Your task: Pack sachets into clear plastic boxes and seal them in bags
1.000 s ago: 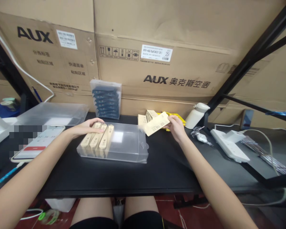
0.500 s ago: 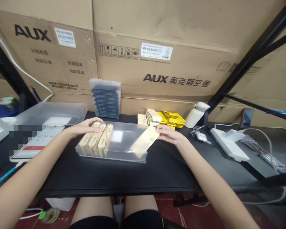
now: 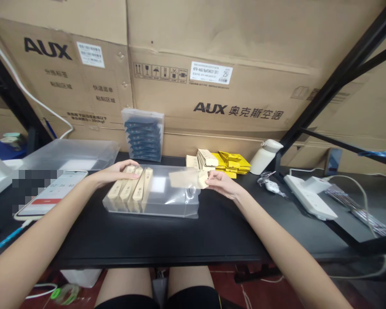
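Note:
A clear plastic box (image 3: 167, 210) lies on the black table, its open end to the right. Three cream packets (image 3: 126, 189) lean side by side in its left part. My left hand (image 3: 127, 172) grips the box's back left edge, fingertips on the packets' tops. My right hand (image 3: 221, 183) pinches the end of another cream packet (image 3: 183, 178), whose far part reaches into the box's right opening. Behind it sit more cream packets (image 3: 207, 159) and yellow packets (image 3: 233, 162).
An upright clear box of blue packets (image 3: 143, 135) stands at the back. A phone (image 3: 53, 195) and a clear case (image 3: 77, 150) lie left. To the right are a white bottle (image 3: 265, 156), earphone case (image 3: 272, 186) and power strip (image 3: 312, 197). Cartons (image 3: 244, 94) wall the back.
My right hand has moved slightly left, and its packet has swung from a downward slant to nearly level, inside the box's opening. My left hand has stayed on the box.

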`<state>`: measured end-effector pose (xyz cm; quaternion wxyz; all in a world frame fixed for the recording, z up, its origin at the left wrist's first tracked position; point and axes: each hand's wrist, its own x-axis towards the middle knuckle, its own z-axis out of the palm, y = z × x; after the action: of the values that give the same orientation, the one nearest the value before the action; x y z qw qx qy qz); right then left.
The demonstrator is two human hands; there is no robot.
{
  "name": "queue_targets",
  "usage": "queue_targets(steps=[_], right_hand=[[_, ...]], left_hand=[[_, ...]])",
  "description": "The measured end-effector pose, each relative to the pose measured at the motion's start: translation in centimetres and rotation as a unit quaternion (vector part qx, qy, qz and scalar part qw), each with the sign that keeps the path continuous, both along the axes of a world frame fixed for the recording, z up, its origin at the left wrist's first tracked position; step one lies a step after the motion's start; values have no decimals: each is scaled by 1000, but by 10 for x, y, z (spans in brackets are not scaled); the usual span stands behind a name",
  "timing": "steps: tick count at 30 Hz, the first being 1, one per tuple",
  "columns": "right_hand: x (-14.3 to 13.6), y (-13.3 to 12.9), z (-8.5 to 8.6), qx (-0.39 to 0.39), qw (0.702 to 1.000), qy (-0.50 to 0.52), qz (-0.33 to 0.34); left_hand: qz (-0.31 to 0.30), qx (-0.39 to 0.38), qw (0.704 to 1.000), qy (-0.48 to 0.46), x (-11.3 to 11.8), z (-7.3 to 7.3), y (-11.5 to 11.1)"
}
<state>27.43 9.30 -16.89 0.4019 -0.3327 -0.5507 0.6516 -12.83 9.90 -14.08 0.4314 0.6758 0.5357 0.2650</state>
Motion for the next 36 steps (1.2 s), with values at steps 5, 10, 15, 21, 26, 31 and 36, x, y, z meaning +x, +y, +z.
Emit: queue_targets(steps=[5, 10, 15, 21, 26, 31, 36], right_hand=[[-22, -11, -6, 56, 997, -49, 19], [-39, -16, -15, 101, 993, -64, 5], [-49, -21, -20, 116, 991, -71, -9], [-53, -25, -18, 121, 988, -86, 32], [-54, -24, -22, 115, 986, -82, 93], [-60, -28, -21, 149, 978, -104, 99], [-63, -35, -14, 251, 950, -132, 128]], left_hand=[[-5, 1, 1000, 10, 1, 2, -1], [-3, 5, 1000, 13, 3, 2, -2], [1, 6, 1000, 8, 5, 1, -2], [14, 25, 1000, -10, 18, 2, -8], [8, 30, 999, -23, 26, -5, -8], [5, 29, 999, -18, 32, -8, -9], [-4, 47, 999, -6, 40, -10, -11]])
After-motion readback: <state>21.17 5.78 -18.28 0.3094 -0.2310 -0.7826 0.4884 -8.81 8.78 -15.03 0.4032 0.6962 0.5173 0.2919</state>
